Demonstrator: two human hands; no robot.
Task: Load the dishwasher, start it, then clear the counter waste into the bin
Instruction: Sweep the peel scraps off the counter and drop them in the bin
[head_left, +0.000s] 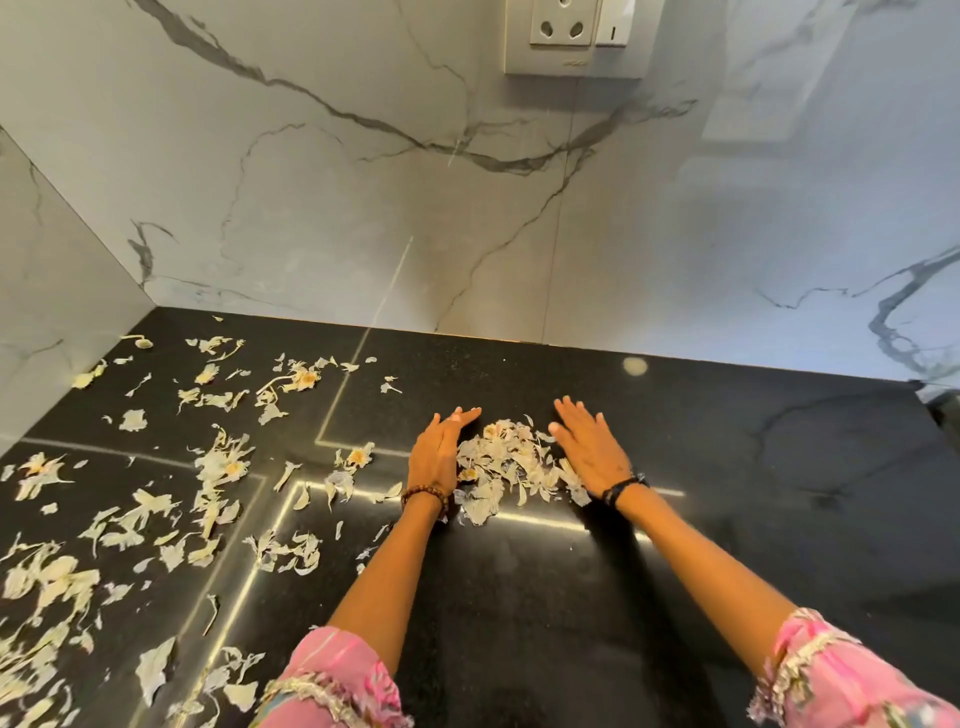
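Left hand (439, 452) and right hand (587, 447), fingers straight, bracket a peel pile (506, 462) mid-counter (727, 493). Squeeze loosely and flakes spill; the scatter (156, 493) at nine o'clock could be missed.

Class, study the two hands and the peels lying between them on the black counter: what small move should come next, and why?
Probably draw both hands together to scoop the small pile of peels. The left hand and right hand lie open on either side of it, palms facing inward, holding nothing. Many scattered peels still cover the counter to the left, so this heap likely goes first.
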